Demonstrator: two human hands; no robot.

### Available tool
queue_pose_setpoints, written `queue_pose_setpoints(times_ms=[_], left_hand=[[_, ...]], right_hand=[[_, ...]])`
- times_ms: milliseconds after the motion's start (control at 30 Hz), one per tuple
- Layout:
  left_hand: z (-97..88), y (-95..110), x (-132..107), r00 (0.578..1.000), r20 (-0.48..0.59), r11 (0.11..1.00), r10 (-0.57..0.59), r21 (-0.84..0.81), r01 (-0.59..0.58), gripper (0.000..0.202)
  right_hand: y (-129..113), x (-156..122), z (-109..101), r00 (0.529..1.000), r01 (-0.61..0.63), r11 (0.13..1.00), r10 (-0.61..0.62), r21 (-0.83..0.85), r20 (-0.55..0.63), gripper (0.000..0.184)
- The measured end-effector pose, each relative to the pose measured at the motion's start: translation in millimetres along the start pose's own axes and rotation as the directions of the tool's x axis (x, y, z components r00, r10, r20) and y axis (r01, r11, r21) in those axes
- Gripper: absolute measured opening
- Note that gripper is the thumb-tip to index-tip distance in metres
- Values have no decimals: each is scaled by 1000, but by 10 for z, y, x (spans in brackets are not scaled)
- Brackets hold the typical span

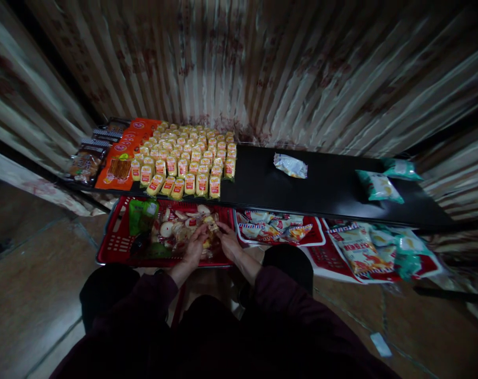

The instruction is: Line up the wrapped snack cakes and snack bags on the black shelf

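Note:
Low in front of me, my left hand (197, 246) and my right hand (229, 243) meet over a red basket (116, 239). Between their closed fingers is a small yellow snack cake in a clear wrapper (210, 224). Beneath them the basket holds several pale round wrapped pieces (167, 229), a bright green packet (142, 215) and a dark green item I cannot make out (160, 250). On the black shelf (258, 181) just beyond stand rows of similar wrapped snack cakes (189, 183), packed closely together at the left part.
Left of the cakes lie an orange packet (122, 158) and dark brown packets (85, 160). A white packet (290, 166) and teal packets (379, 186) rest on the shelf's right part. Two more baskets with snack bags (276, 225) (357, 247) sit below. Behind hangs a pleated curtain (223, 63).

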State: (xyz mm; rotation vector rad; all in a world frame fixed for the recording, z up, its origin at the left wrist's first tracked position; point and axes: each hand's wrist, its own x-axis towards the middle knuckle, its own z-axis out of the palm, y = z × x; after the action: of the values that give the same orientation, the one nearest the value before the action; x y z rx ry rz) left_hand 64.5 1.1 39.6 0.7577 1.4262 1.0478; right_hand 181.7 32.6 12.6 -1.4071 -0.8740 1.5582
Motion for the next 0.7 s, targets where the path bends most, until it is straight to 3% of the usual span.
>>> queue_pose_setpoints(times_ms=[167, 433, 700], left_hand=[[-54, 8, -48, 999, -42, 985, -3, -173, -4, 35], [14, 184, -108, 983, -107, 898, -150, -431, 90, 23], [145, 374, -309, 982, -40, 860, -185, -490, 143, 33]], right_hand=[[-18, -163, 10, 998, 40, 996, -37, 77, -42, 41], [-44, -301, 3, 999, 25, 949, -30, 314, 14, 44], [-118, -352, -10, 994, 105, 980, -105, 167, -13, 38]])
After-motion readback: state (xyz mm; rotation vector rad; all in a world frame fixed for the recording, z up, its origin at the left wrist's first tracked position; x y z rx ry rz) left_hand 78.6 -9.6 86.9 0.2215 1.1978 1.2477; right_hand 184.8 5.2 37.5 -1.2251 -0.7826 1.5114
